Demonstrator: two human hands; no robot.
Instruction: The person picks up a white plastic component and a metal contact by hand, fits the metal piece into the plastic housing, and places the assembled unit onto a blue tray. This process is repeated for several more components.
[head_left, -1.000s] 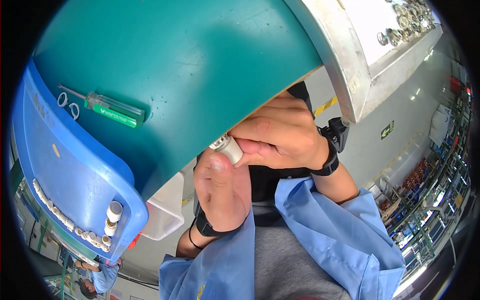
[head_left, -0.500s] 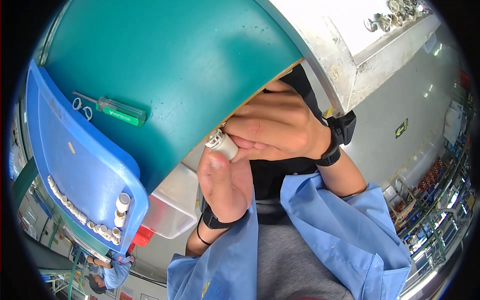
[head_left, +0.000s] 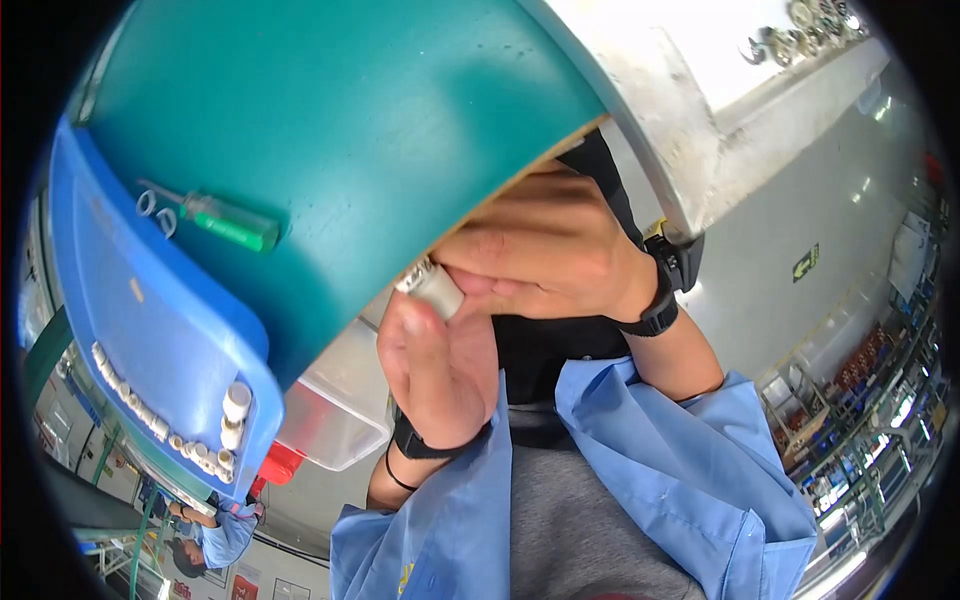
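At the table's front edge, my left hand point(head_left: 435, 375) pinches a small white cylindrical fitting point(head_left: 436, 291) with its thumb stretched along the side. The fitting is tilted, and its far end shows metal-looking detail that is blurred. My right hand point(head_left: 545, 245) reaches across from the right, fingers bent and pressed together, its fingertips right beside that end. Whatever the right fingertips pinch is hidden.
On the green table point(head_left: 330, 120) lies a green-handled screwdriver point(head_left: 232, 222) beside two pale rings point(head_left: 157, 212). A blue tray point(head_left: 165, 310) holds several white fittings point(head_left: 236, 402). A clear bin point(head_left: 340, 420) sits below; a metal-edged bench point(head_left: 690, 150) stands right.
The whole view has shifted slightly, with table and tray moving a little left. My hands keep the same hold on the white fitting, which has tilted slightly.
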